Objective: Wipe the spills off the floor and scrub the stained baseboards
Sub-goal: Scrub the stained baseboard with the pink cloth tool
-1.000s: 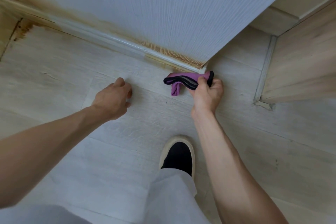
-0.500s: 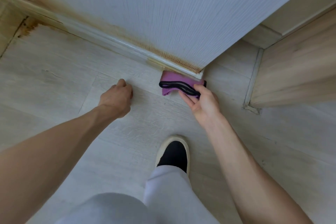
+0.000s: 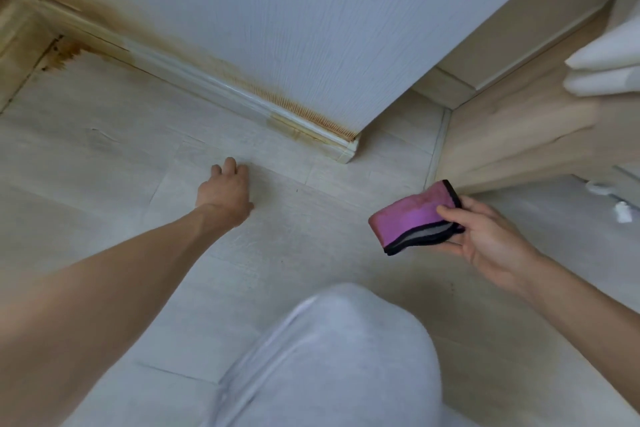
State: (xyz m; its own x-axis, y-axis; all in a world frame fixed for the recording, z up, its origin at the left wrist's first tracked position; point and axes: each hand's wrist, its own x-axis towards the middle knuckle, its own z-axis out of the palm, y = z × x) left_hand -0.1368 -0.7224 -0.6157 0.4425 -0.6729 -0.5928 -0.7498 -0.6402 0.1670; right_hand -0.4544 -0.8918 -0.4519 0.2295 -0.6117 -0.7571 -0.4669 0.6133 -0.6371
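At the far left corner of the floor [image 3: 104,149], a brown stain [image 3: 64,54] spreads from the joint where the baseboard [image 3: 194,74] meets the side wall, and the board there is still yellow-brown. The middle stretch of the baseboard looks pale and clean, which suggests scrubbing has reached that part. Near its right end a tan patch [image 3: 294,130] remains, with an orange line along the bottom of the wall [image 3: 311,10] above it. The left hand [image 3: 227,189] rests on the floor, fingers loosely bent and holding nothing. Further right, the right hand [image 3: 485,239] pinches a folded purple cloth [image 3: 414,217] between thumb and fingers, lifted off the floor, well apart from the baseboard. By my judgement the job is roughly half done: both stained ends still need work.
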